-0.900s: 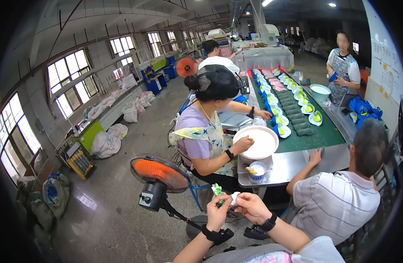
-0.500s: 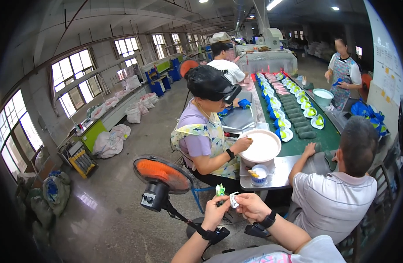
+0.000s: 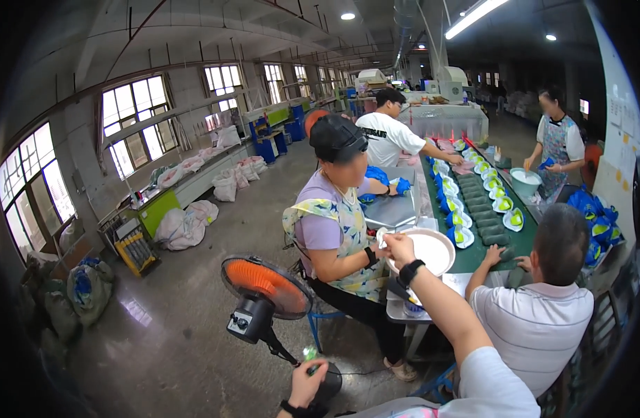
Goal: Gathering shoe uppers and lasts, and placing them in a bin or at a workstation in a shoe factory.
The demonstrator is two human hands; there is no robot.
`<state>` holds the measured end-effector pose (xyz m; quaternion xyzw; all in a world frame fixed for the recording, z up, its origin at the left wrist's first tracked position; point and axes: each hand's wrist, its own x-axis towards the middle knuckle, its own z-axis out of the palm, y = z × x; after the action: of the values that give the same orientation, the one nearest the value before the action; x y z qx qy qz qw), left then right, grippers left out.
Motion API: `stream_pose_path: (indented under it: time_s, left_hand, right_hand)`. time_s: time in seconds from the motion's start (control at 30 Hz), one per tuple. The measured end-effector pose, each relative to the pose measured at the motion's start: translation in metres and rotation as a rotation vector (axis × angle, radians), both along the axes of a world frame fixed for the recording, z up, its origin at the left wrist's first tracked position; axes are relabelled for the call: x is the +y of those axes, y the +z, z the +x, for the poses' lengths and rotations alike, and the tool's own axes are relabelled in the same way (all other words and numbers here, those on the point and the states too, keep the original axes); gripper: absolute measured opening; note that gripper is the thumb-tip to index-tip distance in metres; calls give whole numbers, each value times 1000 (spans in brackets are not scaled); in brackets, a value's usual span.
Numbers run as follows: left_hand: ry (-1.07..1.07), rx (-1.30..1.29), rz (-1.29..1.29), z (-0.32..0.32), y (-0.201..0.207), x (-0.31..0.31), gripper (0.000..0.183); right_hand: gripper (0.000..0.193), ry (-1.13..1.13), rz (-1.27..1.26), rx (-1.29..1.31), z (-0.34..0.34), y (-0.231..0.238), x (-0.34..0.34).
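My right hand (image 3: 402, 251) is stretched forward, its fingers closed on a small crumpled white piece (image 3: 381, 237). It hangs in front of a white basin (image 3: 431, 252) at the near end of the table, close to the seated co-worker's arm. Whether that piece is paper or wrapping is too small to tell. Low in the picture, my left hand (image 3: 309, 383) is closed around a small green-and-white packet (image 3: 310, 354), partly hidden by my fingers. The floor fan (image 3: 268, 285) stands just beyond that hand.
A co-worker in a floral apron (image 3: 344, 230) sits ahead; another in a striped shirt (image 3: 536, 313) sits at right. Two people stand farther off. Rows of dark green pieces and white-blue-yellow shoe-like parts lie on a green conveyor belt (image 3: 466, 262). Sacks (image 3: 184, 226) rest along the left.
My hands have moved apart. The right carried the white piece up and forward toward the basin; the left dropped lower with the green-and-white packet. The view has shifted slightly.
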<state>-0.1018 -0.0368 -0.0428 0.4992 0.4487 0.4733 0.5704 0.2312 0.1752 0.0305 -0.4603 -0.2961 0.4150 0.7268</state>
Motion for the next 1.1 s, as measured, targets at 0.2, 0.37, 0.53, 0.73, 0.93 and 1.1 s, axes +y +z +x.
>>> stream_pose_path:
  time_s: [0.2, 0.37, 0.53, 0.73, 0.93, 1.1]
  left_hand:
    - [235, 166, -141, -58, 0, -42, 13]
    - [387, 241, -79, -73, -19, -49, 14]
    - [367, 348, -92, -63, -11, -48, 15]
    - [356, 156, -230, -49, -1, -44, 14]
    - [349, 198, -156, -46, -13, -43, 15]
    - [351, 274, -129, -37, 8, -47, 16]
  right_hand:
    - [16, -159, -93, -247, 22, 42, 64]
    - [9, -44, -92, -123, 33, 60, 93]
    - [10, 73, -62, -72, 25, 73, 100]
    - [12, 177, -94, 30, 22, 88, 105]
    - [5, 348, -192, 5, 32, 87, 115]
    - [8, 346, -151, 105, 30, 83, 116]
